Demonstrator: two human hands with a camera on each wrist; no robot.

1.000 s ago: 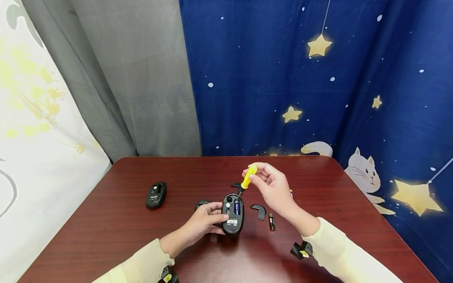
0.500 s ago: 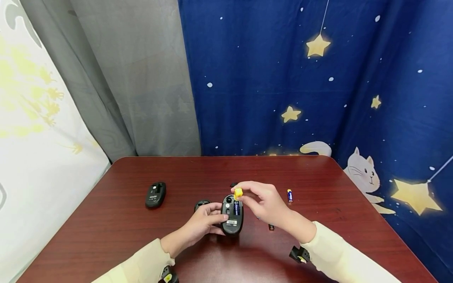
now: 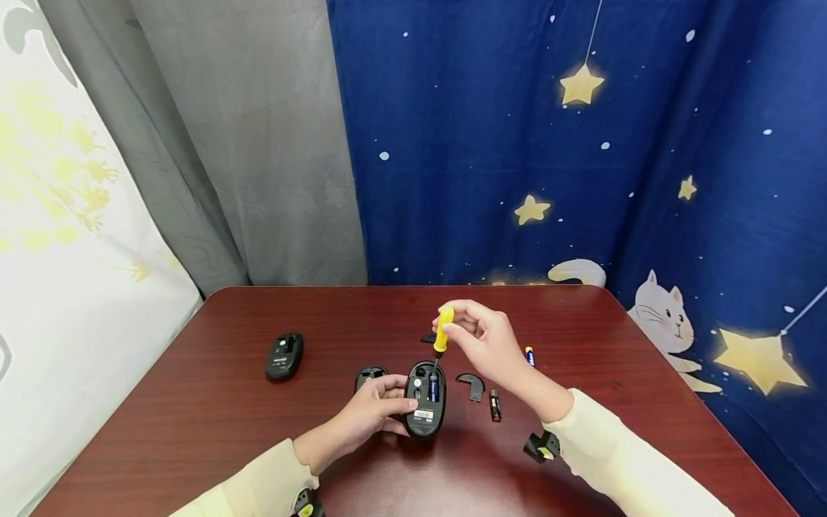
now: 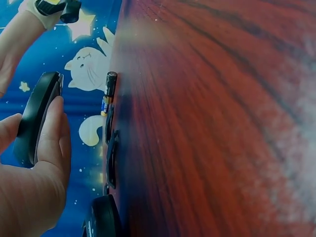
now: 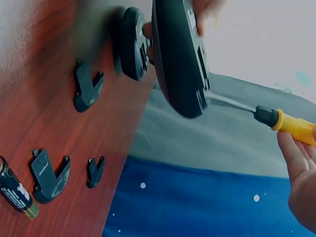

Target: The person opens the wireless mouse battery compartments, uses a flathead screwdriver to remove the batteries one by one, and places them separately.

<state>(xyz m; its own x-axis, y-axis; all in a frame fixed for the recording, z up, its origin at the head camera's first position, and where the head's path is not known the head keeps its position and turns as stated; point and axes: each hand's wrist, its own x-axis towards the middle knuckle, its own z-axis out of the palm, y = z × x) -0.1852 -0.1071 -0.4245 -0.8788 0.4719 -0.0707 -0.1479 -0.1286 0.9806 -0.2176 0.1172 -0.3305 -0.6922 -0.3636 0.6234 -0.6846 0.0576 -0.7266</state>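
Note:
In the head view my left hand (image 3: 365,415) holds a black computer mouse (image 3: 425,422) above the table, its underside facing me. A blue battery (image 3: 433,388) lies in the mouse's uncovered compartment. My right hand (image 3: 492,350) pinches a yellow-handled screwdriver (image 3: 443,332), whose shaft points down to the upper end of the compartment. In the right wrist view, the screwdriver (image 5: 294,126) meets the end of the mouse (image 5: 175,59); the exact contact of its tip is hard to make out. The left wrist view shows thumb and fingers gripping the mouse (image 4: 37,118) by its sides.
A second mouse (image 3: 370,372) lies partly behind my left hand, a third mouse (image 3: 284,356) farther left. Right of the held mouse lie a battery cover (image 3: 476,388), a black battery (image 3: 494,406) and a blue battery (image 3: 530,356). More covers (image 5: 88,89) appear in the right wrist view.
My right hand dipped the screwdriver's handle low over the mouse, then lifted it again, more upright than at first. The held mouse has shifted slightly toward me.

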